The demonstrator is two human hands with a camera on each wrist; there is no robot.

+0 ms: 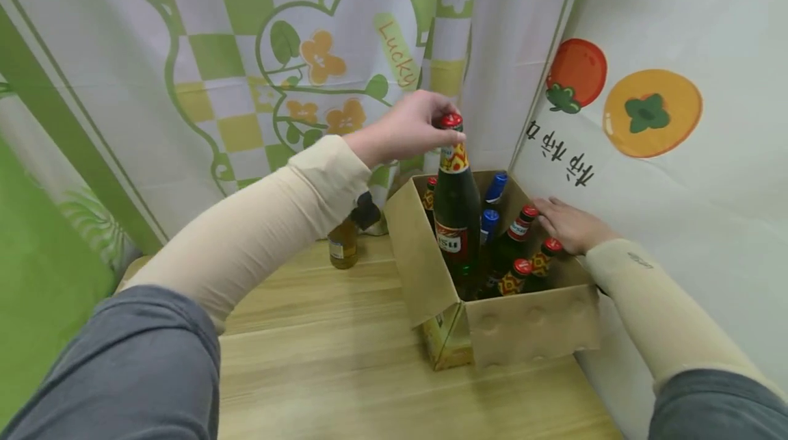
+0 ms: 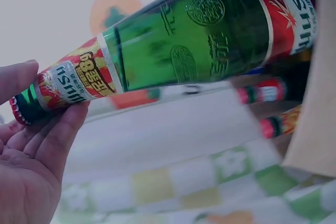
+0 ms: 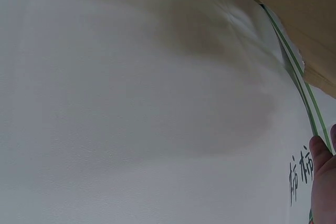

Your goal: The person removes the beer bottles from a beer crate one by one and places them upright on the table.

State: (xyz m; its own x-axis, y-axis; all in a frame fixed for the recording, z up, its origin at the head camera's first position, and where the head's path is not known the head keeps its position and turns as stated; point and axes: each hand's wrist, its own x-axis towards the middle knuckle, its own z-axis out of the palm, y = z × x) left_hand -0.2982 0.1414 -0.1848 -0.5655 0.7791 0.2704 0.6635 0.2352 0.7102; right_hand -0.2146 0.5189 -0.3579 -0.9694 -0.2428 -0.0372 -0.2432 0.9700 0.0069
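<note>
Gray sleeves (image 1: 148, 358) over cream cuffs come in from the near left and near right. The left hand (image 1: 421, 122) has its thumb and fingers wrapped round the neck of a green bottle (image 1: 457, 211), a firm grip just under the red cap. The bottle stands upright and higher than the others, its lower end inside the left part of an open carton (image 1: 421, 255); whether its base touches anything cannot be told. The right hand (image 1: 572, 224) lies at the carton's right rim, fingers extended, holding nothing.

The left flap leans outward and the near flap folds down over the desk (image 1: 320, 358), which stretches out to the left and near. On the right, a white wall sheet (image 1: 695, 221) stands close to the carton.

Only the head view shows four red-capped bottles (image 1: 523, 276) and two blue tops (image 1: 490, 220) together inside, plus an amber bottle (image 1: 343, 248) farther left. The left wrist view alone reveals a round emblem (image 2: 205, 10) raised in the glass.
</note>
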